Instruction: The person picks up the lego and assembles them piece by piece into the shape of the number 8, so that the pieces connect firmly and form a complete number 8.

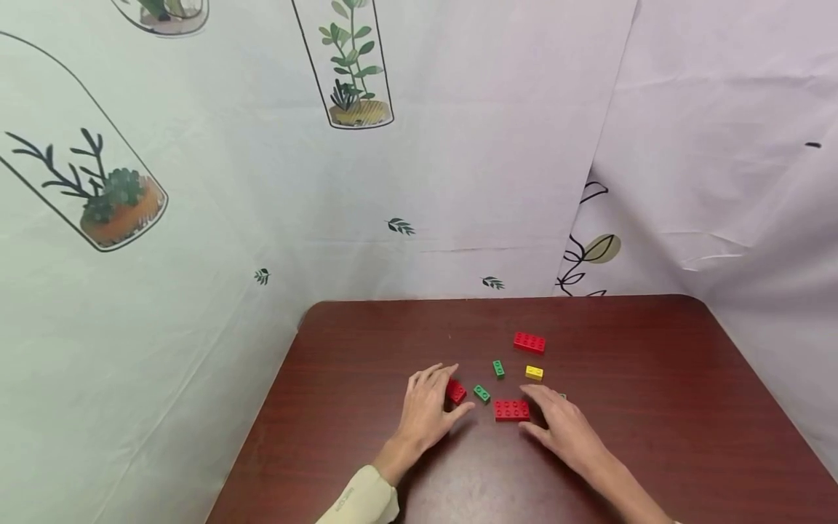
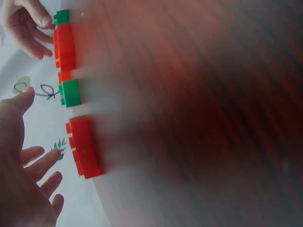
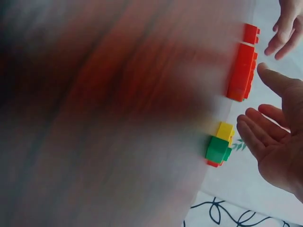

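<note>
Reddish-brown wood grain streaks the worktop [image 1: 655,407], smooth and faintly shiny, with rounded far corners. Over my remote feed, the left hand [image 1: 427,413] has a loose grip with nothing in it, fingers extended beside the partly hidden red brick [image 1: 457,393]; I see a gap between them in the left wrist view. The right hand [image 1: 568,429] is likewise relaxed and holds nothing, its thumb and forefinger apart at the right end of the oblong front red brick [image 1: 512,410], which carries two rows of round studs. I cannot tell whether a fingertip touches it.

Between the hands I make out a small two-stud green brick [image 1: 481,394], with a second green brick [image 1: 499,369] farther back. Beyond the right hand lie a glossy yellow brick [image 1: 534,372] and the far red brick [image 1: 529,343]; a third green brick [image 3: 217,150] shows near the yellow one in the right wrist view. Creased pale fabric [image 1: 458,182] hangs behind, and a cream sleeve [image 1: 368,498] covers the left forearm.
</note>
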A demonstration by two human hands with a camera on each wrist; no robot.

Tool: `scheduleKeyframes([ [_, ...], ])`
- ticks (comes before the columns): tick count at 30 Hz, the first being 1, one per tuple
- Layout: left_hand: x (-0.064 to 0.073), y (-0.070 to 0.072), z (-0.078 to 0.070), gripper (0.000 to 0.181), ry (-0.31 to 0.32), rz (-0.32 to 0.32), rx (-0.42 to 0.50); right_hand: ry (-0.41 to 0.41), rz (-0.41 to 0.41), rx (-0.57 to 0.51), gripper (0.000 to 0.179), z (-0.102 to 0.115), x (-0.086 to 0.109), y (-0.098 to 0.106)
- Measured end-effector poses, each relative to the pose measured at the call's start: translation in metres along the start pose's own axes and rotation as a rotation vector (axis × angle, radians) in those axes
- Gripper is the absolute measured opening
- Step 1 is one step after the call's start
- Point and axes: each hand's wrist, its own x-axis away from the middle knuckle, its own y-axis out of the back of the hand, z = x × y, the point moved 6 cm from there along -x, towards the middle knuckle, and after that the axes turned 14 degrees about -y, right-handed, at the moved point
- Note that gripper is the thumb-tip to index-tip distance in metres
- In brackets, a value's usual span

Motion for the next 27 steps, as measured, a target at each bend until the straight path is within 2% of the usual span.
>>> scheduleKeyframes([
  [6,-0.005,-0.01,-0.007,0.071,0.024,0.011,0.011,-0.011,0.001,-0.044,0.057,0.0,-0.003,-0.006],
  [9,-0.007,-0.015,-0.009,0.07,0.047,0.024,0.015,-0.045,0.016,-0.082,0.055,-0.002,-0.005,-0.007],
  [13,-0.008,-0.019,-0.012,0.068,0.052,0.006,0.008,-0.088,0.033,-0.135,0.052,-0.006,-0.005,-0.007],
  [27,-0.014,-0.03,-0.017,0.06,0.096,0.035,0.022,-0.116,0.053,-0.226,0.042,-0.012,-0.008,-0.01],
])
